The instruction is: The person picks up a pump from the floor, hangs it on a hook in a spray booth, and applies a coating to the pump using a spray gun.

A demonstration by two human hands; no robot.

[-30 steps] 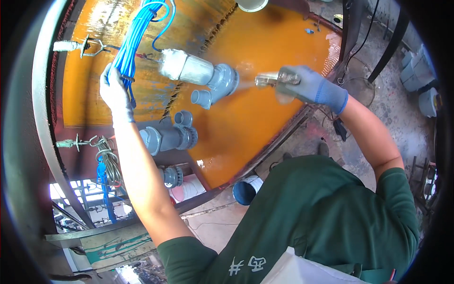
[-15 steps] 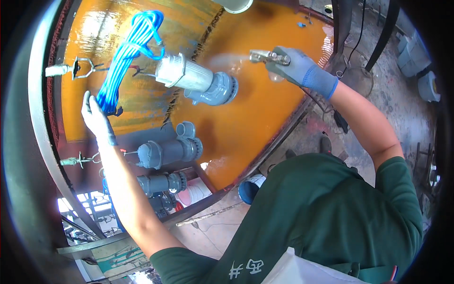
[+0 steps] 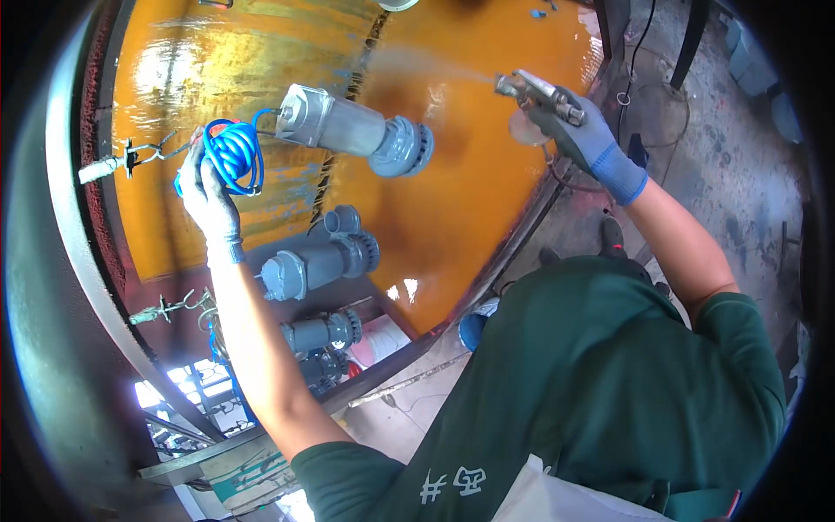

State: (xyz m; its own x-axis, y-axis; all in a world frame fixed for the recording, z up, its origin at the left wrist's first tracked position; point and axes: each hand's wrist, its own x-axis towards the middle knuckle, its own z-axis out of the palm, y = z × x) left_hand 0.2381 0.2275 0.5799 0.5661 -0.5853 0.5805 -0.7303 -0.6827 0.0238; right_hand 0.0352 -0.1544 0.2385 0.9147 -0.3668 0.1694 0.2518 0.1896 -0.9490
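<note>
A grey motor pump (image 3: 348,129) hangs tilted in front of the orange-coated booth wall. From its end, a blue cable runs to a bundled coil (image 3: 235,158). My left hand (image 3: 211,200), in a pale glove, is closed on the lower left side of this coil. My right hand (image 3: 584,130), in a grey-blue glove, is wrapped round a metal spray gun (image 3: 532,90). A fine mist streams left from its nozzle toward the upper side of the pump. Part of a round cup (image 3: 525,128) shows below the gun.
More grey pumps hang nearer: one (image 3: 309,270) below the first, another (image 3: 323,331) lower still. Hanging hooks (image 3: 156,311) line the left side by a curved metal frame (image 3: 74,226). A blue bucket (image 3: 472,331) stands by the booth's edge; a hose (image 3: 570,185) trails beneath the gun.
My left hand has moved up and right and now holds the cable coil, which appears foreshortened instead of long. The pump has turned slightly. The spray gun has moved right, still spraying.
</note>
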